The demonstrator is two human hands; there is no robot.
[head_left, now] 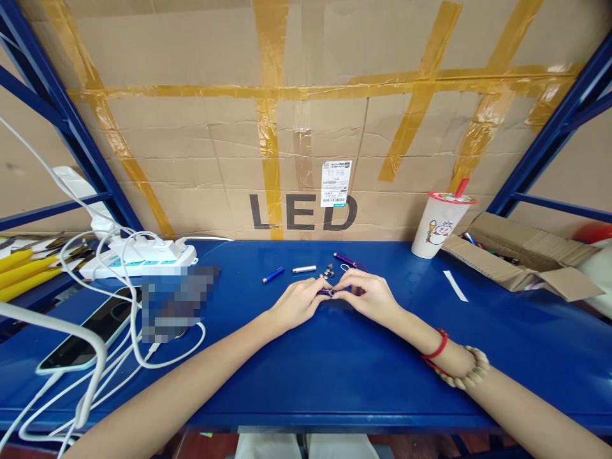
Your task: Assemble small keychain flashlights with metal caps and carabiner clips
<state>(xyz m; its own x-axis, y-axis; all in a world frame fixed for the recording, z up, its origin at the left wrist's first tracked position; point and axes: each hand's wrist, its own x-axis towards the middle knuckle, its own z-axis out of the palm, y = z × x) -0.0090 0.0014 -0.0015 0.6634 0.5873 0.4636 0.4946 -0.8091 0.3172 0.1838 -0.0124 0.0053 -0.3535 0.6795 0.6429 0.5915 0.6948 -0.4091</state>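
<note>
My left hand point(297, 303) is closed around a short purple metal tube point(326, 292), like a mini penlight, just above the blue tabletop. The fingertips of my right hand point(370, 294) pinch together at the tube's right end; whether they grip the tube or a smaller part there, I cannot tell. Just beyond my fingers lies a little heap of small silver pieces point(329, 271), which look like button cells. Behind them rests another purple tube point(345, 259) with a cord loop. To the left are a silver tube point(304, 269) and a blue tube point(273, 275).
A lidded cup with a red straw point(436, 226) stands at back right, beside an open cardboard box point(507, 255) and a white paper strip point(455, 286). On the left are a power strip point(138, 255), tangled white cables and a phone point(90, 335). A large carton point(210, 159) forms the back.
</note>
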